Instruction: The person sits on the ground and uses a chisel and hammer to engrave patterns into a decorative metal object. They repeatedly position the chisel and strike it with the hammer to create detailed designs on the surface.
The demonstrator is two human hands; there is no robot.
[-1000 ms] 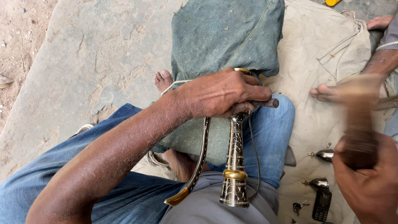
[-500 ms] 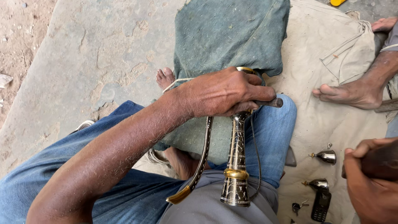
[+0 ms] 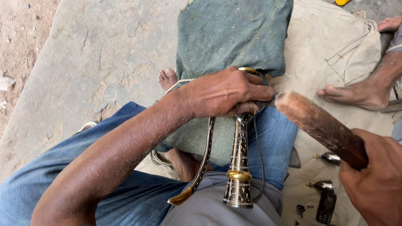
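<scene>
Ground: grey stone slab [image 3: 96, 54] from 9 to 12 o'clock; bare sandy earth [image 3: 21, 37] at 10 o'clock. Coverings: beige cloth [image 3: 331, 54] at 2 o'clock, grey-green cloth [image 3: 234, 33] at 12 o'clock. Light: even daylight, outdoors.

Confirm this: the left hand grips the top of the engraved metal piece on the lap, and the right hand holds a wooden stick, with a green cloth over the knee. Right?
Not quite. The head view shows the left hand gripping the engraved metal piece and the right hand holding the wooden stick, but the cloth over the knee is blue jeans; the green cloth lies ahead on the ground.
</scene>
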